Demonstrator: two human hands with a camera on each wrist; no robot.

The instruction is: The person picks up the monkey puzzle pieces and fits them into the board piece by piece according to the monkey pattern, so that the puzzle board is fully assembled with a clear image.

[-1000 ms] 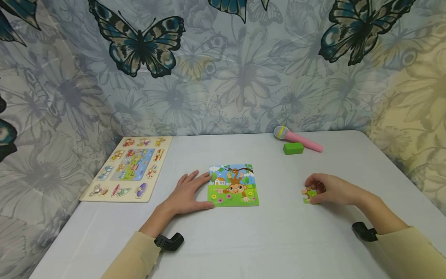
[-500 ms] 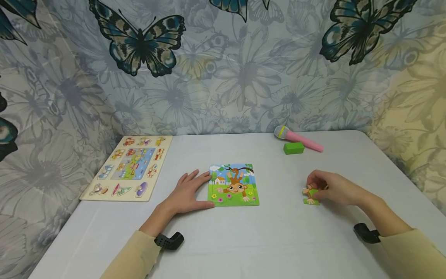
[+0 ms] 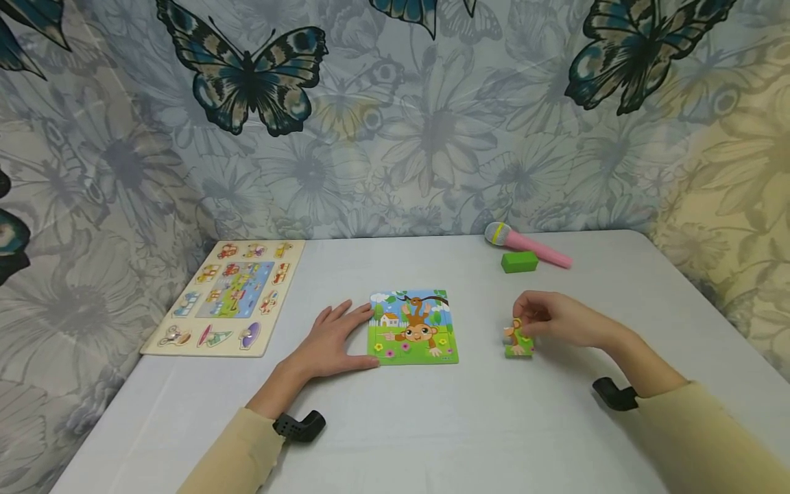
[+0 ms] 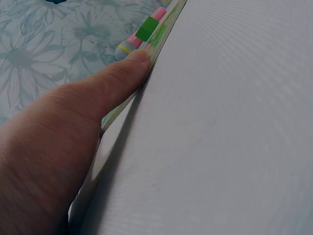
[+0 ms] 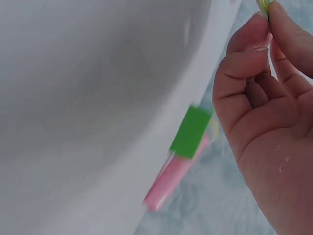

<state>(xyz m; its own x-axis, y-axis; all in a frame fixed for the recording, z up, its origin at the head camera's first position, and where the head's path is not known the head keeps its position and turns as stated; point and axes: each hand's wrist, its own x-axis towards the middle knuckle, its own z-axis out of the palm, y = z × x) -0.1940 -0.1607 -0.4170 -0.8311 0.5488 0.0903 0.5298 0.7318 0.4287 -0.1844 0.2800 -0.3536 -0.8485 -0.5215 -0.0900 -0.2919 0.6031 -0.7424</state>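
Observation:
A square monkey jigsaw puzzle [image 3: 420,329] lies on the white table in the head view. My left hand [image 3: 333,343] rests at its left edge with fingers spread, fingertips and thumb touching the puzzle's side. In the left wrist view the thumb [image 4: 112,83] lies against that edge. My right hand [image 3: 564,319] is off to the right of the puzzle and pinches a small jigsaw piece [image 3: 517,341] between thumb and fingers. The piece stands tilted up, its monkey-and-grass print facing the head camera. Only a sliver of the piece [image 5: 265,6] shows in the right wrist view.
A wooden picture board [image 3: 206,336] lies at the table's left. At the back right, a pink toy microphone [image 3: 537,248] lies behind a green block [image 3: 519,262]. Butterfly-printed cloth [image 3: 395,171] hangs behind the table.
My right hand has lifted the jigsaw piece from the table and carried it left toward the puzzle, tilting it upright. My left hand and the puzzle have stayed in place.

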